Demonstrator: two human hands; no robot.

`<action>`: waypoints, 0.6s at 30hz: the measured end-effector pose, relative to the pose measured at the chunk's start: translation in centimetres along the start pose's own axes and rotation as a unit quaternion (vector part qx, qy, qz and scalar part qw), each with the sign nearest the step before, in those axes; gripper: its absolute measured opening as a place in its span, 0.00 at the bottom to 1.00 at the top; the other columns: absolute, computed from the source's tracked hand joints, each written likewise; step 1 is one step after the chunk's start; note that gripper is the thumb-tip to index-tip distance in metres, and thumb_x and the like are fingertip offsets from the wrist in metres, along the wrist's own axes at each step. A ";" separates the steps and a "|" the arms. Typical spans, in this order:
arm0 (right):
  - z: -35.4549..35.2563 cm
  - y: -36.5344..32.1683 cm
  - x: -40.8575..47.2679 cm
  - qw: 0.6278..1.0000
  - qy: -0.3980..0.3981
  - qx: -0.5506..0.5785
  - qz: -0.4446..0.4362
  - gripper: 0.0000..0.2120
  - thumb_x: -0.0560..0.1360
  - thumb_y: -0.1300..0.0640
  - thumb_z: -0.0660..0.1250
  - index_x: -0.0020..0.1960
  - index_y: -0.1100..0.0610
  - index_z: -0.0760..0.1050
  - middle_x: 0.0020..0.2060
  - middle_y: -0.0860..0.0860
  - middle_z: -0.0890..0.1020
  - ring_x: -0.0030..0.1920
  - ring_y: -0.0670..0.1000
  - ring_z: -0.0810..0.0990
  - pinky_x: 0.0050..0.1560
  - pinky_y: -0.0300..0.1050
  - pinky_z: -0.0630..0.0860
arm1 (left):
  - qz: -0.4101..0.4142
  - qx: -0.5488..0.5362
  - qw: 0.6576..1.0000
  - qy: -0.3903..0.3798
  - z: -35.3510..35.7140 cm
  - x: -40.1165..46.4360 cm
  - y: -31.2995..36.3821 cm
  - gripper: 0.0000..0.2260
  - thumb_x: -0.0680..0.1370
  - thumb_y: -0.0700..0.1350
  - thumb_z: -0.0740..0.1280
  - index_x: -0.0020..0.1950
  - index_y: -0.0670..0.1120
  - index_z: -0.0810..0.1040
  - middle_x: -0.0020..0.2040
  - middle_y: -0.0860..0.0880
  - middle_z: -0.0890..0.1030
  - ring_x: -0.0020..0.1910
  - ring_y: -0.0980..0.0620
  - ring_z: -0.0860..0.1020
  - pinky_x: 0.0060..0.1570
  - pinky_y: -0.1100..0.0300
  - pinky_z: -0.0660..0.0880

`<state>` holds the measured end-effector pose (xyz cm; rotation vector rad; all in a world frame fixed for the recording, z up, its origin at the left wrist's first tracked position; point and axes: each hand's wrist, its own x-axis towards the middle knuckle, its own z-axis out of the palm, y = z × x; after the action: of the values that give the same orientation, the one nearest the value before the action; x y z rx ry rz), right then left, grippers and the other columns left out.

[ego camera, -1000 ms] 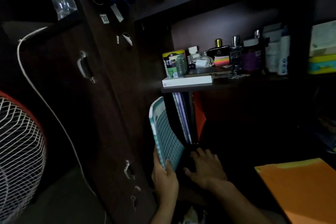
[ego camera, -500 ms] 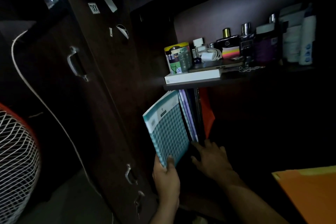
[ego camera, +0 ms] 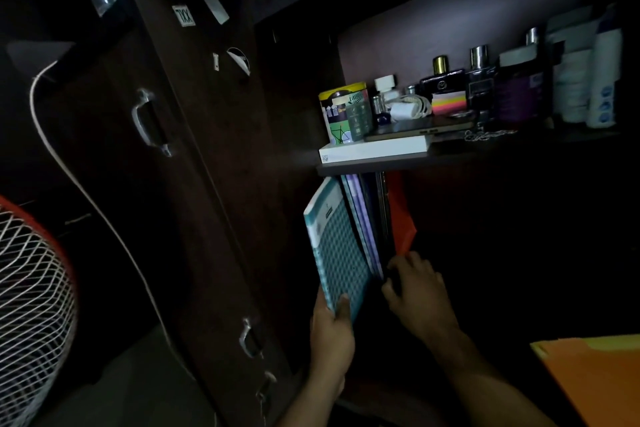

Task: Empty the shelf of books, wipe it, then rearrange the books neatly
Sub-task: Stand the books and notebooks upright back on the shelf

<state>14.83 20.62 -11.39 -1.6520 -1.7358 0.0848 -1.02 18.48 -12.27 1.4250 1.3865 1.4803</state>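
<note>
In the head view, a teal checked book (ego camera: 337, 250) is gripped at its near bottom corner by the left hand (ego camera: 330, 336), the thumb laid across the cover and the fingers curled behind it. The book is tilted, its top leaning left, away from the row of upright books (ego camera: 367, 222) that stands in the dark compartment under the shelf board (ego camera: 450, 159). It lies just beside the leftmost purple spine of that row; whether the two touch cannot be told. An orange folder (ego camera: 401, 222) is seen at the right end of the row.

The right hand (ego camera: 415, 284) is placed at the foot of the row, its fingers loosely bent with the tips against the bottom edges of the books; nothing is seen to be pinched by it.

On the shelf board above, a white flat box (ego camera: 374, 152) is laid at the near edge, with a dark flat device on top of it. A patterned tin (ego camera: 343, 111) stands at the left, and perfume bottles (ego camera: 460, 83) and white bottles are lined up further right. A dark cupboard door (ego camera: 194, 184) with a metal handle (ego camera: 147, 121) is seen to the left, a white cord hanging beside it, and a fan grille (ego camera: 31, 302) at the far left. An orange sheet (ego camera: 595, 381) lies at the near right.
</note>
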 end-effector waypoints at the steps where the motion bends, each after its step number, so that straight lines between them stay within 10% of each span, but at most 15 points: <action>1: -0.1 0.1 0.0 0.999 0.018 0.028 0.014 0.18 0.74 0.52 0.68 0.63 0.53 0.73 0.59 0.53 0.76 0.58 0.57 0.75 0.55 0.53 0.71 | 0.001 -0.004 1.000 -0.004 0.1 0.2 0.0 0.14 0.84 0.43 0.63 0.66 0.58 0.72 0.59 0.59 0.81 0.57 0.62 0.79 0.56 0.66 0.74; 12: 0.0 0.5 0.3 0.982 -0.036 0.183 0.036 0.32 0.73 0.53 0.74 0.69 0.44 0.60 0.54 0.42 0.77 0.50 0.44 0.79 0.47 0.41 0.75 | -0.035 -0.042 0.995 -0.079 4.3 5.0 0.8 0.16 0.85 0.39 0.61 0.71 0.51 0.71 0.63 0.52 0.80 0.62 0.55 0.78 0.61 0.68 0.74; 18: 0.0 0.8 0.3 0.979 -0.040 0.197 0.018 0.45 0.72 0.56 0.73 0.78 0.40 0.50 0.72 0.41 0.70 0.68 0.44 0.74 0.67 0.49 0.74 | -0.091 -0.211 0.963 -0.143 5.1 6.6 2.3 0.23 0.81 0.63 0.62 0.70 0.50 0.75 0.62 0.46 0.83 0.63 0.46 0.81 0.62 0.49 0.78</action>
<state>15.51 21.03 -11.61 -1.4009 -1.6195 0.4872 3.09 25.40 -9.05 1.1501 0.9281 1.2941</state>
